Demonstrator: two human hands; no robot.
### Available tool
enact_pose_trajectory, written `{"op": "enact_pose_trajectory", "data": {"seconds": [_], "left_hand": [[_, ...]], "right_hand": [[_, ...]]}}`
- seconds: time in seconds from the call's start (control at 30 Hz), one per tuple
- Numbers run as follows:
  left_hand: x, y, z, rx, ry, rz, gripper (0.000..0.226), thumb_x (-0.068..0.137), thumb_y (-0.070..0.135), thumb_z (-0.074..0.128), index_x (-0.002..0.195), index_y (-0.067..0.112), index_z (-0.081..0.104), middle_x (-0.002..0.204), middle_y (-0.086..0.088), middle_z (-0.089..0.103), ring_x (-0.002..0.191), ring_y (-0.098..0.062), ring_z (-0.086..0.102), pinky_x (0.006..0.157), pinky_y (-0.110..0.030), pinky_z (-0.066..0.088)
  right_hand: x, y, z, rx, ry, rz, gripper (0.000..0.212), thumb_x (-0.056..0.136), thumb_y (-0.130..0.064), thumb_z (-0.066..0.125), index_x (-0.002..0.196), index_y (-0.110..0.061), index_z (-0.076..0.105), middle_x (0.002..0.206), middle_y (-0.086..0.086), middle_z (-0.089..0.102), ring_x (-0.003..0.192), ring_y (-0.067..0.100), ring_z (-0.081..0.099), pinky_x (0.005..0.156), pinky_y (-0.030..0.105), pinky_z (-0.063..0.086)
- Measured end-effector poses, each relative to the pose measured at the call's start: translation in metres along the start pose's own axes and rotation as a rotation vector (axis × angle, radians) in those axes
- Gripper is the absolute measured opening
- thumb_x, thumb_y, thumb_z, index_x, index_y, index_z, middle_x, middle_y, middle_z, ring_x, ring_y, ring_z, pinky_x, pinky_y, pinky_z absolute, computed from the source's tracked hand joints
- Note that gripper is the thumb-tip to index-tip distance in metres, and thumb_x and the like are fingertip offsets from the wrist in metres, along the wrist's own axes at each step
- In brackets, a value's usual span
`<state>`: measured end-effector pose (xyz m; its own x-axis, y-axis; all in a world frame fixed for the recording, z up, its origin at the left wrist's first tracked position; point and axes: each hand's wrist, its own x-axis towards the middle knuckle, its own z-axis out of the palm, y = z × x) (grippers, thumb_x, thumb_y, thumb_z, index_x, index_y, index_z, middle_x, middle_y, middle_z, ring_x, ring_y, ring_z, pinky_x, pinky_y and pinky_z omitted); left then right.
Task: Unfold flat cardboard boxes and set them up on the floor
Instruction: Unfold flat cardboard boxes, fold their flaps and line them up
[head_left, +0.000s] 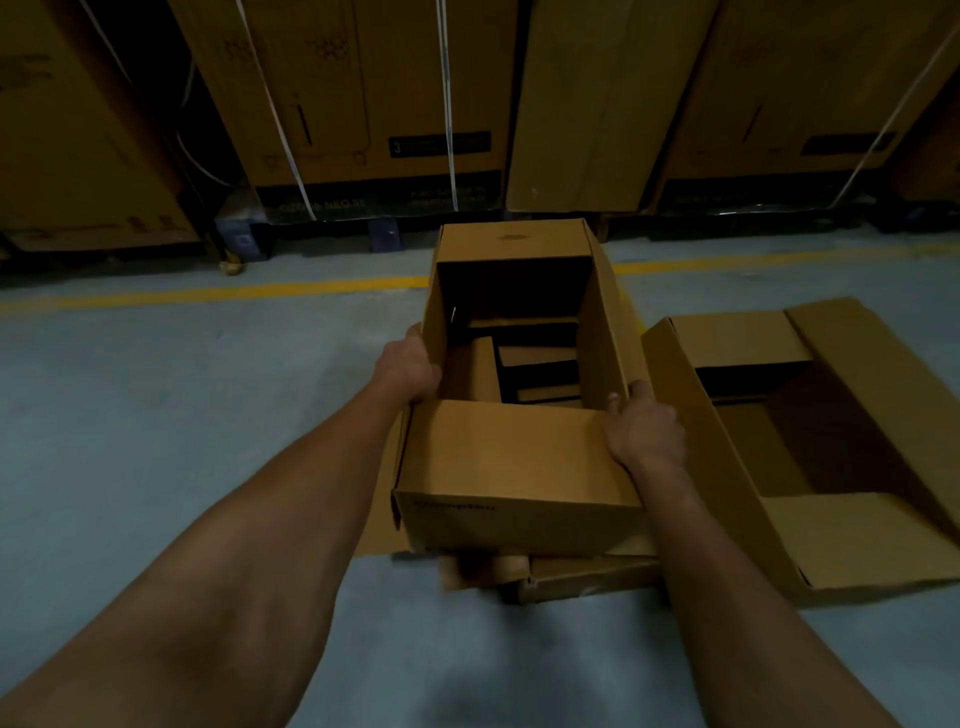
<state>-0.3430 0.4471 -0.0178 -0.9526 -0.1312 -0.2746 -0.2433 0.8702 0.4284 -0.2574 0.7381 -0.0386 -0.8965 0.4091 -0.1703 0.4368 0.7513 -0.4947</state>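
Note:
I hold a brown cardboard box, opened into a rectangular tube, above the floor in the middle of the view. My left hand grips its left wall near the top edge. On the opposite wall, my right hand grips the near right corner. Through the open box I see flat cardboard pieces lying below. More flat cardboard pokes out under the near edge. A second box, set up with its flaps open, stands on the floor just to the right.
Tall strapped cartons line the back on dark pallets. A yellow line runs across the grey floor in front of them. Bare floor spreads to the left and near me.

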Motion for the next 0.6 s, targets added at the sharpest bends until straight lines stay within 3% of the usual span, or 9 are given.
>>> {"op": "enact_pose_trajectory", "data": {"seconds": [0.13, 0.2, 0.3, 0.37, 0.4, 0.43, 0.5, 0.57, 0.6], "left_hand": [[-0.006, -0.003, 0.001, 0.024, 0.014, 0.027, 0.067, 0.100, 0.020, 0.063, 0.157, 0.010, 0.030, 0.140, -0.026, 0.054, 0.125, -0.044, 0.058, 0.097, -0.044, 0.050], [-0.014, -0.005, 0.003, 0.105, 0.014, 0.022, 0.077, 0.099, 0.020, 0.064, 0.161, 0.010, 0.019, 0.150, -0.028, 0.044, 0.132, -0.046, 0.052, 0.102, -0.048, 0.048], [-0.031, -0.003, 0.008, 0.331, 0.079, 0.172, 0.084, 0.102, 0.025, 0.060, 0.166, 0.013, 0.008, 0.173, -0.018, 0.007, 0.158, -0.043, 0.011, 0.122, -0.065, 0.024], [-0.039, 0.004, 0.007, 0.434, 0.070, 0.324, 0.056, 0.109, 0.035, 0.046, 0.161, 0.019, 0.035, 0.174, -0.011, 0.014, 0.162, -0.035, -0.001, 0.124, -0.071, 0.005], [-0.044, 0.008, 0.004, 0.438, 0.023, 0.360, 0.047, 0.110, 0.040, 0.040, 0.152, 0.021, 0.052, 0.169, -0.011, 0.031, 0.161, -0.034, 0.009, 0.123, -0.070, 0.001], [-0.051, 0.014, -0.001, 0.430, -0.036, 0.370, 0.047, 0.111, 0.046, 0.035, 0.141, 0.023, 0.063, 0.157, -0.012, 0.050, 0.156, -0.033, 0.026, 0.123, -0.069, 0.002], [-0.066, 0.022, -0.011, 0.393, -0.094, 0.371, 0.051, 0.110, 0.054, 0.033, 0.128, 0.024, 0.071, 0.128, -0.008, 0.069, 0.131, -0.031, 0.056, 0.122, -0.062, 0.021], [-0.080, 0.027, -0.025, 0.233, -0.061, 0.355, 0.049, 0.109, 0.055, 0.038, 0.123, 0.024, 0.073, 0.114, -0.005, 0.072, 0.104, -0.024, 0.066, 0.102, -0.047, 0.050], [-0.087, 0.030, -0.035, 0.138, -0.044, 0.339, 0.047, 0.109, 0.055, 0.041, 0.119, 0.024, 0.075, 0.107, -0.003, 0.072, 0.093, -0.020, 0.066, 0.088, -0.040, 0.055]], "right_hand": [[-0.001, -0.002, -0.001, 0.013, -0.002, 0.032, 0.045, 0.111, -0.046, 0.037, 0.143, -0.016, 0.049, 0.125, 0.022, 0.062, 0.116, 0.044, 0.060, 0.080, 0.041, 0.040], [-0.004, -0.006, -0.004, 0.031, -0.002, 0.048, 0.050, 0.111, -0.049, 0.034, 0.145, -0.017, 0.049, 0.129, 0.023, 0.062, 0.118, 0.044, 0.059, 0.081, 0.042, 0.040], [-0.012, -0.007, -0.010, 0.057, -0.028, 0.067, 0.054, 0.110, -0.052, 0.031, 0.148, -0.017, 0.047, 0.133, 0.023, 0.060, 0.121, 0.044, 0.058, 0.089, 0.046, 0.045], [-0.018, -0.006, -0.017, 0.071, -0.066, 0.078, 0.057, 0.110, -0.054, 0.030, 0.152, -0.017, 0.043, 0.139, 0.023, 0.057, 0.126, 0.045, 0.055, 0.098, 0.048, 0.046], [-0.021, -0.006, -0.021, 0.086, -0.089, 0.090, 0.059, 0.110, -0.055, 0.030, 0.154, -0.018, 0.041, 0.142, 0.023, 0.055, 0.129, 0.045, 0.054, 0.102, 0.050, 0.045], [-0.022, -0.006, -0.025, 0.114, -0.114, 0.104, 0.061, 0.109, -0.057, 0.030, 0.157, -0.019, 0.038, 0.147, 0.022, 0.052, 0.133, 0.045, 0.051, 0.106, 0.050, 0.044], [-0.019, -0.003, -0.034, 0.216, -0.162, 0.167, 0.064, 0.108, -0.058, 0.034, 0.159, -0.019, 0.038, 0.154, 0.019, 0.047, 0.139, 0.043, 0.046, 0.111, 0.049, 0.040], [-0.014, 0.002, -0.044, 0.304, -0.216, 0.233, 0.058, 0.106, -0.048, 0.041, 0.153, -0.014, 0.047, 0.150, 0.017, 0.051, 0.134, 0.041, 0.051, 0.109, 0.047, 0.045], [-0.012, 0.006, -0.049, 0.314, -0.256, 0.249, 0.055, 0.104, -0.046, 0.045, 0.146, -0.012, 0.053, 0.143, 0.017, 0.056, 0.127, 0.039, 0.055, 0.106, 0.048, 0.049]]}}
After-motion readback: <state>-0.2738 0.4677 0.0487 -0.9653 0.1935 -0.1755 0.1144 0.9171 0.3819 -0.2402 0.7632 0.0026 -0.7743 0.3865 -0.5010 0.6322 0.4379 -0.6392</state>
